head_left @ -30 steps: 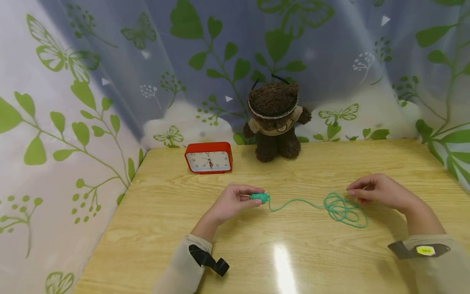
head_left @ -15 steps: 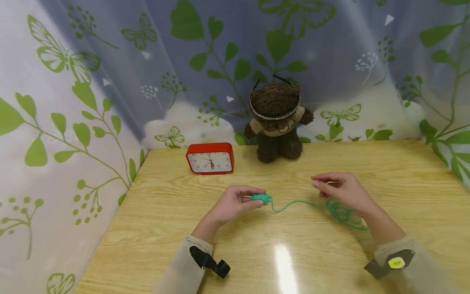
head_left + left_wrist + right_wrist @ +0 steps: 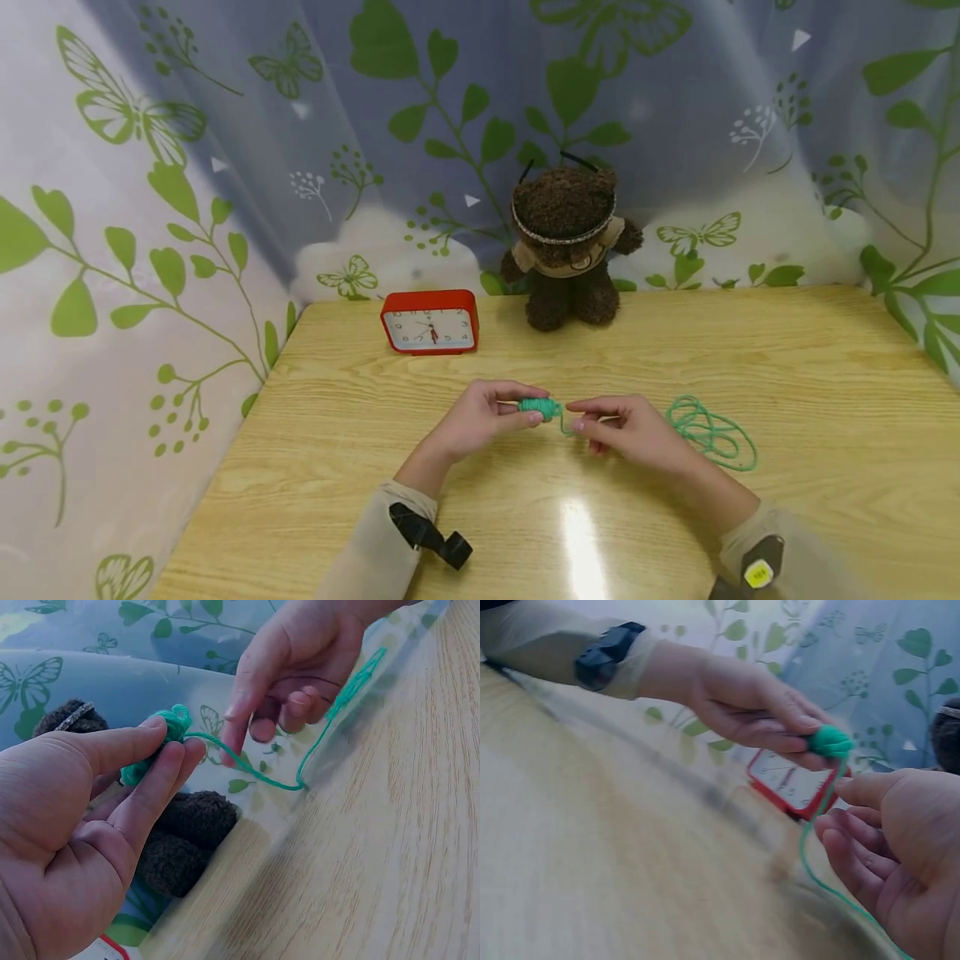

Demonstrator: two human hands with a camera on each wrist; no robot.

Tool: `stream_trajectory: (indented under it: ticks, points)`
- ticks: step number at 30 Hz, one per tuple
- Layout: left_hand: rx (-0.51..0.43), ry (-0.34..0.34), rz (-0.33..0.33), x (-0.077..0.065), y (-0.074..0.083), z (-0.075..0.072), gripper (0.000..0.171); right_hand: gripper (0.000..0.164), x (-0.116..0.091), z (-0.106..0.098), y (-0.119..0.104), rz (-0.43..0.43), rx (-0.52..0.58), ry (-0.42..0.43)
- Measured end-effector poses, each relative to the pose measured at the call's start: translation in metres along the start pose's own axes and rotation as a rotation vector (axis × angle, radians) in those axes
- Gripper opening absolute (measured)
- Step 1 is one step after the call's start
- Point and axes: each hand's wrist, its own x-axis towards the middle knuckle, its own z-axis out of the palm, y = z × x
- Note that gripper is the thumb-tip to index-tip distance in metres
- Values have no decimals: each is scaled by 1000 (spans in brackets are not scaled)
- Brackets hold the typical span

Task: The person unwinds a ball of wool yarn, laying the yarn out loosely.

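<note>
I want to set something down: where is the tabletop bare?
The table is bare right of the teddy bear, behind the loose yarn, and left of the left hand, in front of the red clock. The gap between that hand and the right hand is crowded by the yarn bundle and its strand.

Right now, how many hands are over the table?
2. The left hand holds the green yarn bundle; the right hand is close to its trailing strand, between that bundle and the loose coil.

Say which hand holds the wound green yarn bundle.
The left hand: it pinches the bundle, whereas the right hand holds no bundle, its fingertips just near the trailing strand.
</note>
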Motion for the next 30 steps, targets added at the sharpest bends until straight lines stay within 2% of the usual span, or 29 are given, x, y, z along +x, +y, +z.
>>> stream_trajectory:
  ticks: [3,7,10,15,20,30]
  points:
    - [-2,-4,7,0,0,1,33,51,0,9,4,-15,21,-74]
    - [2,-8,10,0,-1,2,33,37,0,16,6,-64,0,-101]
    - [0,-14,9,0,0,2,35,30,-2,17,5,-66,-32,-58]
    - [-16,-9,15,1,3,0,40,34,-3,8,-1,-29,-16,23]
    - [-28,-6,-4,1,4,-2,39,35,-7,-2,-8,-46,7,71]
    - [1,-21,22,-1,0,-3,40,26,-11,-14,-22,-232,2,188]
